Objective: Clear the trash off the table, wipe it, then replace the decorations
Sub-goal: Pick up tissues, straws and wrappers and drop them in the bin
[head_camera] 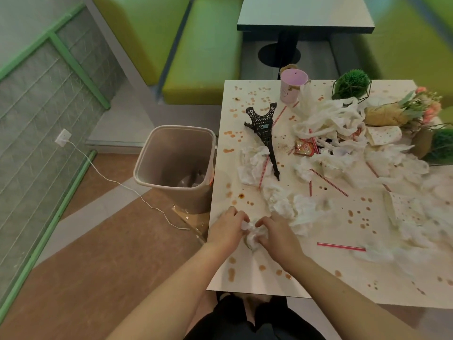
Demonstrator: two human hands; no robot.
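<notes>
A white table (pixel 331 273) spotted with brown stains is littered with crumpled tissues (pixel 289 202), red-striped straws (pixel 340 246) and wrappers (pixel 304 148). My left hand (pixel 228 229) and my right hand (pixel 277 233) both close on one crumpled tissue (pixel 253 235) near the table's left front edge. A black Eiffel tower model (pixel 263 133) lies toppled on the table. A pink cup (pixel 291 87), a green ball plant in a wire frame (pixel 351 84) and a flower bouquet (pixel 402 111) are at the back.
A beige trash bin (pixel 171 168) stands on the floor just left of the table, with a little trash inside. A white cable (pixel 117 182) runs across the floor. Green benches (pixel 203 57) and another table (pixel 304 15) lie beyond.
</notes>
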